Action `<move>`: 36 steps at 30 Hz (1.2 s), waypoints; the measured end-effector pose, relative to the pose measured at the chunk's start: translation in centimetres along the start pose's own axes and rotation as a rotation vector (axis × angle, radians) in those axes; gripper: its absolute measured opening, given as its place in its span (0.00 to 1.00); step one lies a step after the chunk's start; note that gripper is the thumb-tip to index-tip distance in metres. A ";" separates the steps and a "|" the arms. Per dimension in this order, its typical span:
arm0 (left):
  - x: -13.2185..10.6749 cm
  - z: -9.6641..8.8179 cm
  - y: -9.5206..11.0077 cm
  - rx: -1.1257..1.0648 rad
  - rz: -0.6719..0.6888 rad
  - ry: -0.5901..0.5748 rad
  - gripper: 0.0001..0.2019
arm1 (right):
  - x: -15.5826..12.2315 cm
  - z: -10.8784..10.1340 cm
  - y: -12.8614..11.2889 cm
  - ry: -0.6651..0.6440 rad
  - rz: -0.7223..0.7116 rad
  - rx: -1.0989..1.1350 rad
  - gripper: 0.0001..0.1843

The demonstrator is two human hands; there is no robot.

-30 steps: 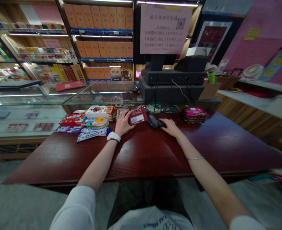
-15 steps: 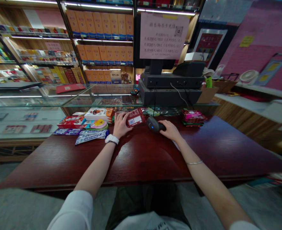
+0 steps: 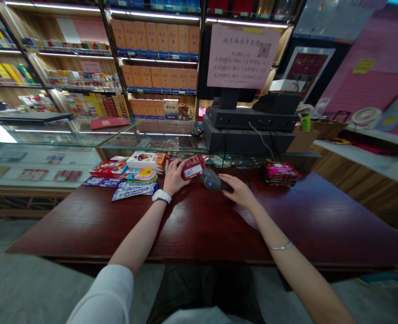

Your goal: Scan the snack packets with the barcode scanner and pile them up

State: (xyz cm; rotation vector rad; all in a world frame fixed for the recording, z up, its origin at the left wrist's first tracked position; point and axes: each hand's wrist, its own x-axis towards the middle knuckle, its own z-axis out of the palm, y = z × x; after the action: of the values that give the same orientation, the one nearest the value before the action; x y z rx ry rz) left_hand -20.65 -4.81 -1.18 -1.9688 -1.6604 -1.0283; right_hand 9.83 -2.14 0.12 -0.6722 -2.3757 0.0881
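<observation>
My left hand point(image 3: 175, 176) grips the left end of a dark red snack packet point(image 3: 194, 166), whose white barcode label faces up toward me. In my right hand point(image 3: 238, 191) is a black barcode scanner point(image 3: 211, 180) with a blue light on top, its head close to the packet's right side. Left of my left hand lie a white and orange box point(image 3: 146, 160), a red box point(image 3: 108, 169), a packet with a yellow figure point(image 3: 141, 174), purple bars point(image 3: 101, 182) and blue-and-white wrapped bars point(image 3: 133, 191).
A stack of red and pink packets point(image 3: 280, 173) sits on the right of the dark wooden table point(image 3: 199, 229). Behind stand a glass counter point(image 3: 151, 141) and a black till point(image 3: 249, 130) with a paper sign point(image 3: 242, 56) on its screen. Stocked shelves line the back.
The scanner has moved left relative to the packet, and its head now sits closer to the label. The whole view has shifted slightly to the left.
</observation>
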 end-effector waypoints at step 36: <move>0.1 -0.7 0.8 0.006 -0.015 -0.045 0.40 | -0.4 0.6 2.8 -0.044 0.199 -0.092 0.36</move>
State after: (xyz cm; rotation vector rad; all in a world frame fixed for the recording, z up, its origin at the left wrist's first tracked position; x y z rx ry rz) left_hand -20.13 -5.40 -0.54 -1.9927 -1.7028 -0.9903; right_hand 10.93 0.18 -1.24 -0.9587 -2.3600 0.0794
